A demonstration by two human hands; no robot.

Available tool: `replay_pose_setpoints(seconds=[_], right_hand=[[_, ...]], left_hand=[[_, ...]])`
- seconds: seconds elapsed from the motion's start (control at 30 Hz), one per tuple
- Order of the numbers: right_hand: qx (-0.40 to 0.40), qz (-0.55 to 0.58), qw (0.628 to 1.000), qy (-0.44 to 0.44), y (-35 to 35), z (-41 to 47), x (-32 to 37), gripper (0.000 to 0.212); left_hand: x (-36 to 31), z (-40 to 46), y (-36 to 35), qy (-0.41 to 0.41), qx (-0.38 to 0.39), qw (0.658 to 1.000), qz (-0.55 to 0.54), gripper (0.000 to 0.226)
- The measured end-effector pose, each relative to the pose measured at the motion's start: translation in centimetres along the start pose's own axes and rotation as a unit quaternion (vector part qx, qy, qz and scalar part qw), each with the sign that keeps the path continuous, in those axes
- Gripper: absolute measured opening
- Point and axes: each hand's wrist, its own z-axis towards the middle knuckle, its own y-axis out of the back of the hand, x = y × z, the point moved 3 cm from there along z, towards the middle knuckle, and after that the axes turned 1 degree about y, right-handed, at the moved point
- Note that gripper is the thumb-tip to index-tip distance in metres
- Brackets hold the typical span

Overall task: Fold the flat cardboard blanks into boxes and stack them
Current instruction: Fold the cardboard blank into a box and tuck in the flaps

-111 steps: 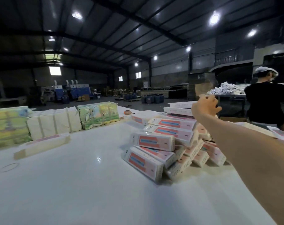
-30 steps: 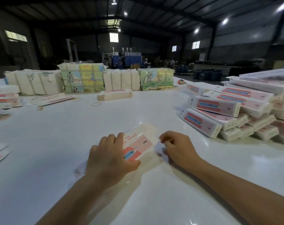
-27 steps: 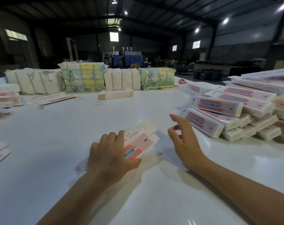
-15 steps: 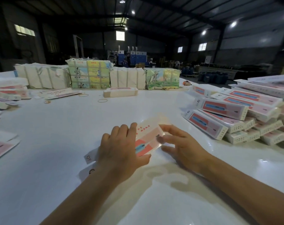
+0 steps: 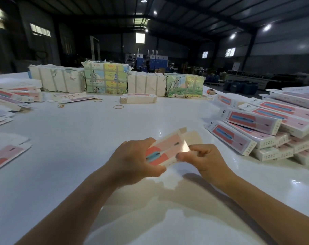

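A pink cardboard blank is held just above the white counter, tilted, its end flaps pointing away. The left hand grips its near end, fingers curled over the top edge; the right hand pinches its right edge. To the right lies a pile of folded boxes. Wrapped bundles line the far edge.

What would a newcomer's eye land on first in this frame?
First, the pink and blue cardboard blank at centre, raised off the white table, gripped by the left hand and pinched by the right hand. Next, the heap of folded boxes stacked on the right. Then the row of wrapped bundles along the table's far edge.
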Motion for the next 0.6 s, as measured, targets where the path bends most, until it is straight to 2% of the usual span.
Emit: replay_pose_setpoints(seconds=[0.03,0.07,0.1,0.2,0.27,0.33,0.4,0.5,0.6], right_hand=[[-0.016,0.008,1.0,0.001,-0.1,0.0,0.1,0.07],[-0.03,0.015,0.999,0.007,-0.1,-0.1,0.4,0.073],[-0.037,0.019,0.999,0.013,0.0,-0.1,0.7,0.066],[-0.059,0.035,0.998,0.013,0.1,-0.3,1.3,0.018],[-0.101,0.043,0.994,0.013,0.1,-0.2,1.1,0.007],[-0.185,0.023,0.982,0.02,0.6,-0.2,1.1,0.023],[-0.259,-0.064,0.961,0.069,1.2,-0.5,1.6,0.034],[-0.236,-0.155,0.949,0.137,0.3,-0.8,2.3,0.036],[-0.207,-0.147,0.96,0.117,-0.5,-0.7,2.3,0.034]], left_hand=[[-0.1,0.2,0.1,0.001,-0.011,1.0,-0.004,0.053],[-0.2,0.3,0.2,0.004,-0.018,1.0,0.0,0.054],[-0.2,0.5,0.2,0.007,-0.019,1.0,0.006,0.055],[0.2,0.5,-0.2,0.032,0.001,0.999,0.03,0.054],[0.5,0.4,-0.4,0.049,-0.014,0.998,0.042,0.052],[0.5,0.4,0.0,0.056,-0.058,0.996,0.038,0.053],[0.4,0.4,0.4,0.064,-0.1,0.992,0.031,0.059],[0.3,0.3,0.3,0.068,-0.11,0.991,0.025,0.06],[0.2,0.0,0.1,0.062,-0.111,0.991,0.035,0.057]])
